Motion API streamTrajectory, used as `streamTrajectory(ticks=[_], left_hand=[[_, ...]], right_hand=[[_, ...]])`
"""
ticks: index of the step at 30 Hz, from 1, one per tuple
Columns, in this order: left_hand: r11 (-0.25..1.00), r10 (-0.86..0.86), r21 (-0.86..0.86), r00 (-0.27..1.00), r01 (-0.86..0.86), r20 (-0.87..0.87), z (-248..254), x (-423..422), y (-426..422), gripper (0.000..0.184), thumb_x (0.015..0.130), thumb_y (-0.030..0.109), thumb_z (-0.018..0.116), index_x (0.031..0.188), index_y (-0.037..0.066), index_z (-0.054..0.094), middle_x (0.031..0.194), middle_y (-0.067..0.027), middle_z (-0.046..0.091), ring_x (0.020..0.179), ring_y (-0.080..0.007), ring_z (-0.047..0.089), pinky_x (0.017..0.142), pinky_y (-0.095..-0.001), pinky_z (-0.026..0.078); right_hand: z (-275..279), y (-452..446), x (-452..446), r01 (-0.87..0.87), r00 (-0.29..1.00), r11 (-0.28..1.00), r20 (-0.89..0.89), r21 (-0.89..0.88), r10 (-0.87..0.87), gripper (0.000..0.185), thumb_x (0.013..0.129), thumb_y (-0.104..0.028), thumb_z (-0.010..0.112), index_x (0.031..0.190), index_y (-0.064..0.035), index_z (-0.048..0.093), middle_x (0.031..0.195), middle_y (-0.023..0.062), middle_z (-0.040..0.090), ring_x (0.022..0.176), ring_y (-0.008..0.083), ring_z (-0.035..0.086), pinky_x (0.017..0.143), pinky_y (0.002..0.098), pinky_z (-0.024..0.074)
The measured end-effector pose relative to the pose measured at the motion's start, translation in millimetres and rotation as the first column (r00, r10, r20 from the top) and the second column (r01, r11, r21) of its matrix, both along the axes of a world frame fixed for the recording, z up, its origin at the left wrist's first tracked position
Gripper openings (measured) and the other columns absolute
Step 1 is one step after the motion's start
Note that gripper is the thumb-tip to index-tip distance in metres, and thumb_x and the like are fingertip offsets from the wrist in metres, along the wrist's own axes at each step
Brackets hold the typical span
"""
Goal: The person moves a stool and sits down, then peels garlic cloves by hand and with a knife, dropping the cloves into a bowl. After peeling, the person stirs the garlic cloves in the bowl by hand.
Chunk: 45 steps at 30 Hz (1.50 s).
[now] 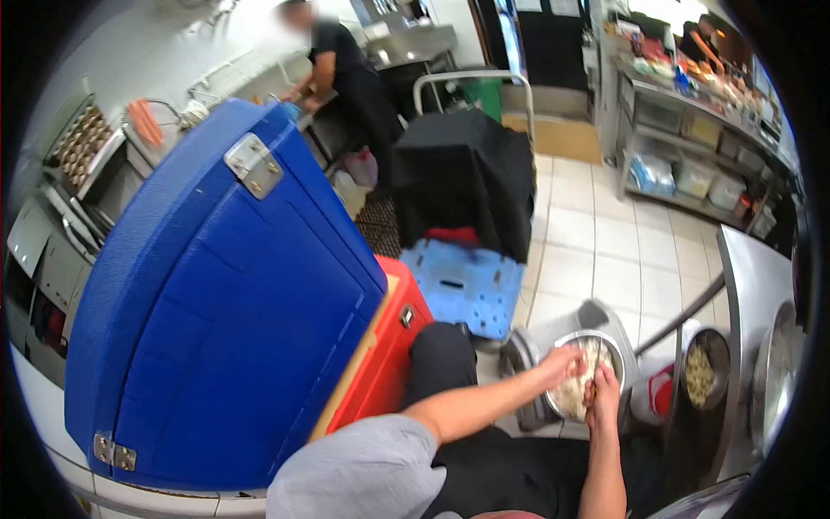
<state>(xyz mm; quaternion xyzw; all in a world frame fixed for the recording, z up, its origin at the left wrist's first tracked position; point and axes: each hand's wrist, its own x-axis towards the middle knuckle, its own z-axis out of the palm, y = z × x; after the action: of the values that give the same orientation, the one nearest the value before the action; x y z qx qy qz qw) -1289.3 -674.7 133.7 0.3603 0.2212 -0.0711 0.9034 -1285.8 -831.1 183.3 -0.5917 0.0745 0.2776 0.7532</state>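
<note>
A round metal bowl [619, 353] filled with pale, whitish pieces [569, 400] stands low in front of me on a grey support. My left hand [564, 365] is over the bowl's left half, fingers pinched together. What is between them is too small to name. At the bowl's right side my right hand [604, 391] is closed around something small with a brownish part showing. Its kind cannot be made out. Both hands are close together above the pale pieces.
A large blue lid [233, 294] stands raised over a red insulated box [389, 333] at left. Ahead is a cart with a blue platform [467, 285] and black cover [467, 164]. A pan of yellowish pieces [699, 374] is at right, beside a steel counter [752, 268]. Two people work farther off.
</note>
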Motion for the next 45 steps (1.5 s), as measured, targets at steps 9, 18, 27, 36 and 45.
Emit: streamTrajectory(ticks=[9, 18, 27, 36, 45], left_hand=[[0.995, -0.027, -0.096, 0.998, 0.031, 0.049, 11.1, -6.0, 4.8, 0.019, 0.091, 0.016, 0.060, 0.100, 0.000, 0.060, 0.089, -0.0090, 0.062, 0.078, -0.0162, 0.063, 0.072, -0.0275, 0.057], [0.999, -0.032, -0.043, 0.999, 0.033, 0.037, 7.9, -6.0, 6.8, 0.019, 0.090, 0.017, 0.063, 0.101, 0.001, 0.061, 0.090, -0.0062, 0.062, 0.082, -0.0141, 0.061, 0.076, -0.0263, 0.054], [0.997, -0.077, -0.004, 0.996, 0.077, 0.039, 10.0, -6.8, 5.0, 0.015, 0.089, 0.017, 0.066, 0.097, 0.007, 0.057, 0.088, -0.0042, 0.062, 0.078, -0.0118, 0.061, 0.074, -0.0253, 0.053], [0.996, -0.094, 0.013, 0.994, 0.093, 0.050, 14.9, -7.3, 1.4, 0.015, 0.089, 0.015, 0.065, 0.098, 0.006, 0.057, 0.092, -0.0050, 0.062, 0.083, -0.0133, 0.061, 0.078, -0.0262, 0.053], [0.993, -0.110, -0.049, 0.993, 0.112, 0.036, 13.0, -6.7, 2.2, 0.013, 0.089, 0.008, 0.062, 0.100, 0.002, 0.057, 0.096, -0.0075, 0.061, 0.088, -0.0171, 0.061, 0.083, -0.0285, 0.053]], right_hand=[[7.6, -2.2, -1.0, 0.012, 0.999, 1.000, -0.036, 0.016, -0.011, 0.033, 0.100, -0.022, 0.045, 0.130, -0.0084, 0.049, 0.068, -0.0005, 0.052, 0.046, 0.0065, 0.043, 0.037, 0.0183, 0.0309], [8.0, -3.3, 0.5, 0.016, 1.000, 1.000, -0.011, 0.025, -0.015, 0.033, 0.100, -0.022, 0.045, 0.129, -0.0078, 0.050, 0.069, 0.0003, 0.054, 0.045, 0.0066, 0.045, 0.036, 0.0191, 0.0321], [4.7, -2.9, 2.4, -0.040, 0.999, 0.998, 0.033, -0.056, 0.042, 0.030, 0.100, -0.022, 0.043, 0.121, -0.0034, 0.056, 0.070, 0.0055, 0.060, 0.042, 0.0086, 0.048, 0.035, 0.0201, 0.0348], [-2.6, -2.1, 2.8, -0.115, 0.989, 0.984, 0.074, -0.133, 0.126, 0.027, 0.100, -0.024, 0.045, 0.107, -0.0026, 0.059, 0.071, 0.0084, 0.063, 0.043, 0.0107, 0.052, 0.034, 0.0210, 0.0362], [14.4, 3.5, -3.5, -0.065, 0.993, 0.991, 0.092, -0.118, 0.076, 0.029, 0.100, -0.017, 0.045, 0.123, -0.0019, 0.052, 0.074, 0.0083, 0.063, 0.043, 0.0092, 0.051, 0.035, 0.0203, 0.0347]])
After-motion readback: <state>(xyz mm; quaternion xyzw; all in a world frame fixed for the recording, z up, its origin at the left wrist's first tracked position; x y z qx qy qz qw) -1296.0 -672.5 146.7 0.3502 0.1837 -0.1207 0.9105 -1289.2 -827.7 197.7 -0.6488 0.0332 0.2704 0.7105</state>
